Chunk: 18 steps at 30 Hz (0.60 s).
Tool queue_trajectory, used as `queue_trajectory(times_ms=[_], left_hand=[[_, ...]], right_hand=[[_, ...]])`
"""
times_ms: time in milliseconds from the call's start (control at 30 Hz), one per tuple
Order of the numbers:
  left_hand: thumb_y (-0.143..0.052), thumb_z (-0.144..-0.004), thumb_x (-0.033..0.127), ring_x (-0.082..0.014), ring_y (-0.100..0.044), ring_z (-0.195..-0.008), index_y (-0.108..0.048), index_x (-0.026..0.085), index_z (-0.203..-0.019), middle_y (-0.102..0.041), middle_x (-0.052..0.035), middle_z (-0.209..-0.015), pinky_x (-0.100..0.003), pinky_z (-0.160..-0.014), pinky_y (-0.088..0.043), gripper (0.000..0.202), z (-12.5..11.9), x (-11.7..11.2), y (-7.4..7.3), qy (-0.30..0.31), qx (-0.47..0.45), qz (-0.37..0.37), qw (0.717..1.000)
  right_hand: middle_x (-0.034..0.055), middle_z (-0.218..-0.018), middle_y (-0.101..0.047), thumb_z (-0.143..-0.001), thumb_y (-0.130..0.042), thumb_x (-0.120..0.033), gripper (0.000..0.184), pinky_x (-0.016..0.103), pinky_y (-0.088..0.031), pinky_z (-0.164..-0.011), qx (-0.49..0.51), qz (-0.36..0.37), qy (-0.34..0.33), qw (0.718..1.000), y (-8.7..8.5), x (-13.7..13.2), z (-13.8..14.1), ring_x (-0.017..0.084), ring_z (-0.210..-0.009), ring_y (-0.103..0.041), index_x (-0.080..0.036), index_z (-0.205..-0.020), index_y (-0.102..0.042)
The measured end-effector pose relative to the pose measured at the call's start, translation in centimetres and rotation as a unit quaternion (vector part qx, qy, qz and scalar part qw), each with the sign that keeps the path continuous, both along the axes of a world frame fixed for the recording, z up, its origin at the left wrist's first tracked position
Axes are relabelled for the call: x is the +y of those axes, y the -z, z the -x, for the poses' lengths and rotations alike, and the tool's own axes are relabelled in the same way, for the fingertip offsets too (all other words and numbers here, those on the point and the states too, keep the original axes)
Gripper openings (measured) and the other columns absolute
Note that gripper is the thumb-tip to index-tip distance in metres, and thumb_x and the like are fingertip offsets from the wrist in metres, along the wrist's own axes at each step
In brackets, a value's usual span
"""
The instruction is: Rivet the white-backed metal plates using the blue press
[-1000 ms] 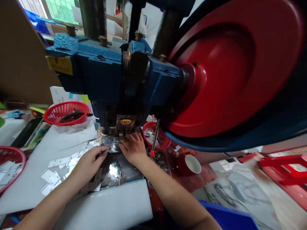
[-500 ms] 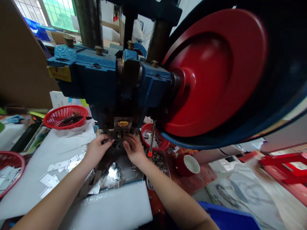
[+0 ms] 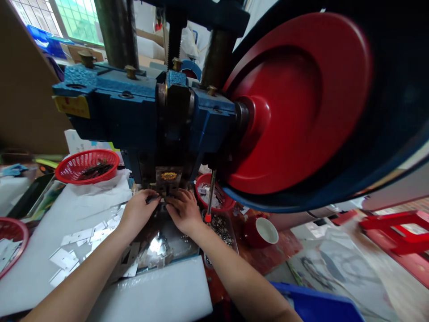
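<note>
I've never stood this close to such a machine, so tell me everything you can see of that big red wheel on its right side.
The big red wheel is a glossy red disc, metal by its look, with a sunken dish face and a raised round hub where it meets the blue machine body. A broad dark rim with a blue edge runs around it. It stands upright, filling the upper right of the view, and looks slightly blurred. Neither the left hand nor the right hand touches it; both sit lower, under the press head.
</note>
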<state>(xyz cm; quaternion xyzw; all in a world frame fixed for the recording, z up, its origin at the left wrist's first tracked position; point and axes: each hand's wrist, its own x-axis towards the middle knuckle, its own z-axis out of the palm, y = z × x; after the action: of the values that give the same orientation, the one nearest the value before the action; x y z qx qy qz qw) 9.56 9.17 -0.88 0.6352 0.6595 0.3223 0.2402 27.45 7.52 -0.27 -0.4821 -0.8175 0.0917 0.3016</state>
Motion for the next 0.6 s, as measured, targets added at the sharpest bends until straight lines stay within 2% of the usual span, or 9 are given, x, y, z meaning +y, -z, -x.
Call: queue_trajectory(times_ms=[133, 267, 400, 600], left_hand=[[-0.050, -0.076, 0.038, -0.0251, -0.062, -0.092, -0.067, 0.019, -0.093, -0.070, -0.0071, -0.096, -0.034, -0.083, -0.046, 0.031, 0.15, 0.26, 0.15, 0.020, 0.015, 0.006, 1.000], [-0.050, -0.076, 0.036, -0.0253, -0.062, -0.096, -0.065, 0.018, -0.099, -0.069, -0.0078, -0.101, -0.033, -0.085, -0.045, 0.033, 0.08, 0.59, 0.11, 0.032, 0.022, 0.009, 0.999], [-0.047, -0.078, 0.033, -0.0244, -0.063, -0.095, -0.064, 0.017, -0.101, -0.069, -0.0082, -0.103, -0.032, -0.084, -0.045, 0.033, -0.02, 0.79, 0.19, 0.037, 0.024, 0.016, 0.999], [-0.049, -0.077, 0.033, -0.0245, -0.063, -0.096, -0.065, 0.018, -0.102, -0.069, -0.0077, -0.104, -0.032, -0.085, -0.045, 0.033, 0.13, 0.84, 0.50, 0.042, 0.032, 0.017, 0.998]], right_hand=[[-0.0001, -0.117, -0.063, -0.088, -0.056, -0.039, 0.021, 0.051, -0.017, -0.108, -0.046, -0.023, 0.002, 0.999, -0.33, -0.18, 0.09, 0.025, -0.120, -0.044, -0.032, -0.103, -0.068], [0.0005, -0.114, -0.064, -0.088, -0.056, -0.041, 0.022, 0.054, -0.013, -0.109, -0.080, -0.033, 0.011, 0.996, -0.62, -0.02, 0.50, 0.025, -0.119, -0.045, -0.033, -0.105, -0.067], [0.0011, -0.110, -0.065, -0.088, -0.056, -0.039, 0.021, 0.051, -0.014, -0.110, -0.078, -0.034, -0.001, 0.996, -0.55, 0.32, 0.62, 0.024, -0.118, -0.046, -0.032, -0.105, -0.067], [0.0007, -0.111, -0.066, -0.089, -0.054, -0.036, 0.020, 0.046, -0.023, -0.107, -0.017, -0.008, 0.001, 1.000, -0.11, 0.19, 0.27, 0.021, -0.115, -0.049, -0.029, -0.103, -0.068]])
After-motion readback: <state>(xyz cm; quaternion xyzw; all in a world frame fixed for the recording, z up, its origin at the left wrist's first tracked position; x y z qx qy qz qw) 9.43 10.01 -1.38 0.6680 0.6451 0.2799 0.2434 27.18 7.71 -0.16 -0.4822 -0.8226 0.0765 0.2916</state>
